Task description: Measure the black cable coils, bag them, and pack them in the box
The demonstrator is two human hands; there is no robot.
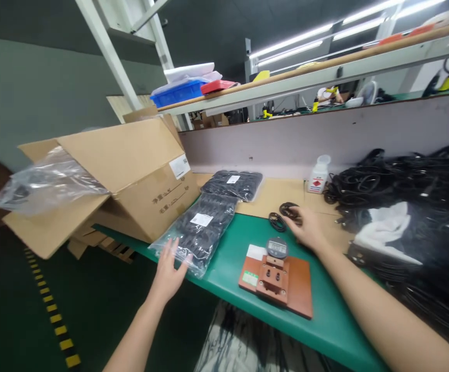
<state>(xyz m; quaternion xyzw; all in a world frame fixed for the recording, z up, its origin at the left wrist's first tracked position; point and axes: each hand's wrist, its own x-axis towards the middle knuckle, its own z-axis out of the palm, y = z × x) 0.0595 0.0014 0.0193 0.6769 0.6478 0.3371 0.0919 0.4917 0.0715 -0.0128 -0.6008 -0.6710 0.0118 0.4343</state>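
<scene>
My left hand (169, 270) is open with fingers spread, touching the near end of a clear plastic bag of black cables (201, 227) that lies over the green table edge. My right hand (308, 228) rests on the table with its fingers curled over a small coiled black cable (283, 215). A second clear bag of black cables (232, 184) lies further back. A brown fixture with a round digital gauge (277, 274) sits on the green table (232, 263) between my hands.
A large open cardboard box (131, 175) with a plastic liner (48, 183) lies on its side at the left. A heap of black cables (414, 206) with a white cloth (390, 227) fills the right. A white bottle (319, 174) stands by the back wall. A shelf holds a blue crate (177, 92).
</scene>
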